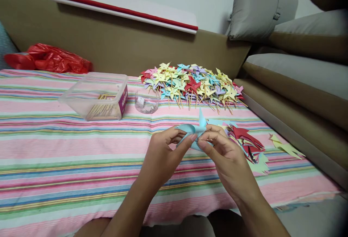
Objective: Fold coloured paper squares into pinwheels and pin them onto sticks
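A light-blue paper pinwheel [187, 128] is held up in front of me between both hands, its blades curled in and one pointed tip standing up. My left hand [168, 146] pinches its left side, thumb near the centre. From the right, my right hand [225, 146] grips it with thumb and fingertips close to the middle. Whether a pin sits between the fingertips I cannot tell. Just beyond my right hand lies a stack of cut paper pieces [246, 141] in red, yellow and blue.
Finished pinwheels on sticks [193, 84] form a heap at the back. A clear plastic box [108, 102] holds wooden sticks; beside it, a round clear tub [146, 104] has small metal bits. A red plastic bag [57, 59] lies back left. Cushions [299, 73] line the right side.
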`<state>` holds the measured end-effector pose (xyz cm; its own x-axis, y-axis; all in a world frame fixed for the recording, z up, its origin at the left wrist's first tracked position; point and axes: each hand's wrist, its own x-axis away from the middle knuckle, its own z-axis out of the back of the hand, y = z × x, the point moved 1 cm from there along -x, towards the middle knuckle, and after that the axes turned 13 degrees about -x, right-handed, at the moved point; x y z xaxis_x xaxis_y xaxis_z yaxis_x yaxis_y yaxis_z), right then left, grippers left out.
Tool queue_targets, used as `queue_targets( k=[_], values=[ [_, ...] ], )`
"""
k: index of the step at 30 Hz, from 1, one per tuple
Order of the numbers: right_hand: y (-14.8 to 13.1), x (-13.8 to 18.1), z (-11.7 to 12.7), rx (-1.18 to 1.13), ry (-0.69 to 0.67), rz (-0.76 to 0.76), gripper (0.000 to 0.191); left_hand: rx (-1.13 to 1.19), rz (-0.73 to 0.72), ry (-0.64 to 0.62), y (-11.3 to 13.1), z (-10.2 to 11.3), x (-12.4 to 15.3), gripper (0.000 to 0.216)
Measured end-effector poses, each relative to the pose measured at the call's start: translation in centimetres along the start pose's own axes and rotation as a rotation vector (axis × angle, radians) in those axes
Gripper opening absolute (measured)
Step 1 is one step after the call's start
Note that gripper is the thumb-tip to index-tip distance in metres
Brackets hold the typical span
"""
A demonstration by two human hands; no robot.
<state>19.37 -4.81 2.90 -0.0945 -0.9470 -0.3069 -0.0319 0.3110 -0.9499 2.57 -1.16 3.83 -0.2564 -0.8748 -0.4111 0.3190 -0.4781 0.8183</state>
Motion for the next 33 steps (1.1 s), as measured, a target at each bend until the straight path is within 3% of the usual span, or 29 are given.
queue_targets(
  k=[15,24,30,33],
  values=[
    [0.6,0.2,-0.2,-0.197,0.034,-0.148,0.016,0.013,0.024,-0.076,-0.6,-0.2,0.1,0.02],
    [0.5,0.3,-0.5,-0.248,0.094,-0.141,0.018,0.059,0.071,-0.125,-0.5,-0.4,0.0,0.021],
    [0.3,0.1,-1.1,-0.398,0.14,-0.123,0.037,0.038,0.048,-0.113,-0.5,-0.4,-0.1,0.015],
    [0.3,0.0,-1.0,-0.36,0.112,-0.139,0.04,0.029,0.043,-0.114,-0.4,-0.3,-0.1,0.012]
  ],
)
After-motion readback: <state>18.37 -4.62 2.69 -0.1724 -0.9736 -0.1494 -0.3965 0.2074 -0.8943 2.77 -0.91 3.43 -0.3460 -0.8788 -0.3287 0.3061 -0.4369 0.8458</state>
